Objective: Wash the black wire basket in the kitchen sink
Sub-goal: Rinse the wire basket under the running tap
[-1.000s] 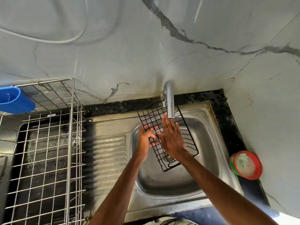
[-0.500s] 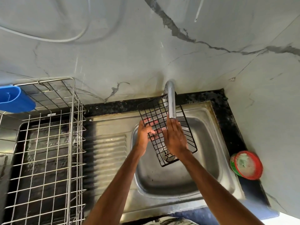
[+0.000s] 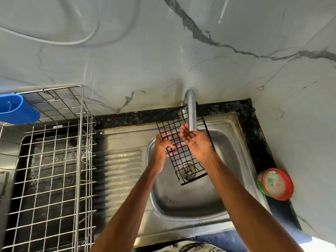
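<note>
Black wire basket [image 3: 183, 160] tilted over the sink [image 3: 190, 200]
Left hand [image 3: 162, 148] grips its edge — right hand [image 3: 195, 142] cupped, fingers relaxed, beneath the faucet [image 3: 191, 113].

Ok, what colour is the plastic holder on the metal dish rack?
The holder is blue; it shows best in the head view.

From my end I see a black speckled stone countertop [image 3: 253, 137] with a stainless steel sink [image 3: 181, 202] set into its right-hand corner. The sink's ribbed drainboard [image 3: 123, 170] lies left of the basin. A tall silver wire dish rack [image 3: 54, 170] stands further left, and a round red-rimmed tub [image 3: 276, 184] (whitish paste inside) sits on the counter just right of the sink.
</note>
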{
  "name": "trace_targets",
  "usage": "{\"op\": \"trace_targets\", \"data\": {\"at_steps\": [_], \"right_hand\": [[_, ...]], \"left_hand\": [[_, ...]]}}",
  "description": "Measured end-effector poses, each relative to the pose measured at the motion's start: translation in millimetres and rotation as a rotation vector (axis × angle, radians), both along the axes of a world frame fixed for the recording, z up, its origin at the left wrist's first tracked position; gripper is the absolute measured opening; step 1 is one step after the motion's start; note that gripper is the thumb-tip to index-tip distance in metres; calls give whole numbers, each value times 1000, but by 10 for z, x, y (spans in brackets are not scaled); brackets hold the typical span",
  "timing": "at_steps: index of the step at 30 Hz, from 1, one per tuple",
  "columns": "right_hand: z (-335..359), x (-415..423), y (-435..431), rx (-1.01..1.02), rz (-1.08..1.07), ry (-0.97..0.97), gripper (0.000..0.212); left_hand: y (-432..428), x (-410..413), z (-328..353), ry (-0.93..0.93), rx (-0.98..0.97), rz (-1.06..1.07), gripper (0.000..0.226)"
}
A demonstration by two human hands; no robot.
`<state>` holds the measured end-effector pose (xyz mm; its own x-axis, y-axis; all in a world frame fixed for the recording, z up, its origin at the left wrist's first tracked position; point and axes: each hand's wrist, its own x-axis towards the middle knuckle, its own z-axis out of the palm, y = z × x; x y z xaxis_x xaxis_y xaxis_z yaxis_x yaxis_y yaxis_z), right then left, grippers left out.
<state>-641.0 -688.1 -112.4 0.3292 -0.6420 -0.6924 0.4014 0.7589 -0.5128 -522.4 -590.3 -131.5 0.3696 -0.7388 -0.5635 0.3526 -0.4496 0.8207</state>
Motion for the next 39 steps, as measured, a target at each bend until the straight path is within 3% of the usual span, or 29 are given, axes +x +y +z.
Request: {"op": "trace_targets", "data": {"at_steps": [4, 5, 8, 11, 13, 17, 20, 26, 28, 30, 35, 37, 39], "right_hand": [[-16, -84, 15, -389, 656, 454, 31], [-47, -111, 5, -409, 746, 504, 32], [-52, -163, -37, -371, 715, 546, 31], [-19, -129, -44, -209, 544, 252, 36], [-62, -92, 6, -147, 557, 144, 40], [-185, -120, 204, -173, 651, 265, 39], [-250, -245, 324, -207, 758, 466, 39], [-247, -259, 281, -235, 1017, 646, 66], [-200, -242, 190, -313, 973, 605, 61], [-152, -209, 80, -347, 775, 461, 50], [3, -12, -58, -41, 211, 33, 30], [31, -11, -59, 43, 134, -46, 27], [31, -62, -77, 15, 245, 29, 28]], "left_hand": [[-23, 26, -43, -55, 3, -23, 54], [-29, 33, -51, -66, 5, -29, 52], [-18, 21, -19, -70, 5, -31, 46], [-11, -1, -4, -38, 14, -32, 57], [-20, -7, -6, -27, 14, -33, 52], [-29, 21, -28, -51, 13, -24, 60], [-27, 79, -59, -58, 2, -12, 58], [19, 45, -31, -58, -9, -28, 58], [22, 18, 40, -63, -3, -13, 60], [13, 20, 94, -66, 2, 3, 61], [28, 39, 93, -43, -7, 1, 65], [18, 39, 94, -34, 3, 9, 65], [14, 60, 104, -31, 21, 22, 78]]}}
